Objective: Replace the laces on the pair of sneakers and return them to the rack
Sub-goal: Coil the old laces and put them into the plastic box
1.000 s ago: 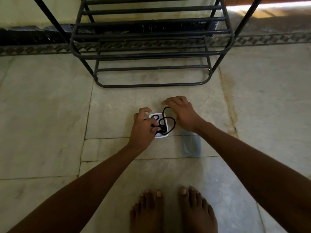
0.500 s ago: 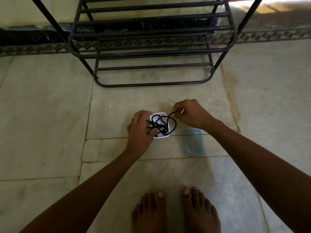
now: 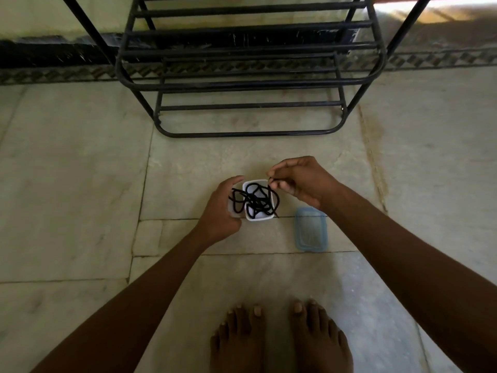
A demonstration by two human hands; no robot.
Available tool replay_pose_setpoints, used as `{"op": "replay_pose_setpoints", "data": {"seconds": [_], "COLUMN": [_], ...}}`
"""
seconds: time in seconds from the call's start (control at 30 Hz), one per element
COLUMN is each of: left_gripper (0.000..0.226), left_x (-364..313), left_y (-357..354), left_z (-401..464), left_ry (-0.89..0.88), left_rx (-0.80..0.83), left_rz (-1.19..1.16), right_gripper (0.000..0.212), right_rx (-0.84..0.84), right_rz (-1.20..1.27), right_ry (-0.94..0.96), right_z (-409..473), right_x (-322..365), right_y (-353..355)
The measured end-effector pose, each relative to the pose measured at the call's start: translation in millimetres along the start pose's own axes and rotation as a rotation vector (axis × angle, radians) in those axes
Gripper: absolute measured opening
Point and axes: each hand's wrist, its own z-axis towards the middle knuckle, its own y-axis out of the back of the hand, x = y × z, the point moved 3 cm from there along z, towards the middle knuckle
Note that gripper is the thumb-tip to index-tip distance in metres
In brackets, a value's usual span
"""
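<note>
A translucent blue lid (image 3: 311, 229) lies flat on the pale stone floor (image 3: 75, 184), near the middle. Two bare feet (image 3: 279, 337) stand at the near edge. A dark patterned border strip (image 3: 441, 59) runs along the far wall.

Both forearms were bare along their full visible length, with no sleeve edge inside the frame. The left hand (image 3: 220, 208) and the right hand (image 3: 301, 181) were bare as well; no ring, watch, band or glove was visible on either hand or wrist. Both feet (image 3: 279, 340) were bare, without footwear or socks. The toenails were short, unpainted and pale against the toes. Five toes showed on each foot. The remainder of the body, including any clothing on the legs or torso, lay outside the head view.
</note>
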Motion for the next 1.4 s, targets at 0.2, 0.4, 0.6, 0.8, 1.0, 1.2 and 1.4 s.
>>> {"op": "replay_pose_setpoints", "data": {"seconds": [0.2,0.4,0.6,0.8,1.0,1.2,1.4], "left_gripper": [0.053,0.035,0.028,0.021,0.022,0.023,0.028], "left_x": [1.8,-1.2,-12.7,-29.7,-39.5,-47.9,-47.4], "left_y": [-0.8,7.6,-1.4,-8.7,-19.2,-27.2,-33.3], "left_z": [0.4,-4.9,-11.5,-8.8,-2.6,4.9,9.4], "left_ry": [-0.001,-0.008,-0.072,-0.178,-0.171,-0.166,-0.047], "left_rx": [-0.17,-0.306,-0.4,-0.393,-0.357,-0.296,-0.209], "left_rz": [0.069,0.0,-0.121,-0.005,0.234,0.545,0.548], "right_gripper": [0.018,0.013,0.015,0.023,0.016,0.025,0.039], "right_rx": [-0.005,-0.138,-0.061,0.107,-0.127,-0.247,-0.213], "right_rz": [0.074,-1.019,-1.395,-1.316,-1.056,-0.94,-0.909], "right_ry": [0.022,0.523,0.5,0.577,0.696,0.571,0.324], "right_z": [3.4,6.8,10.9,11.0,-0.6,-4.8,1.4], "right_x": [-13.8,-20.9,-36.4,-35.5,-29.4,-36.0,-42.8], "right_y": [-12.0,-18.0,-28.8,-19.0,-1.0,16.8,15.4]}}
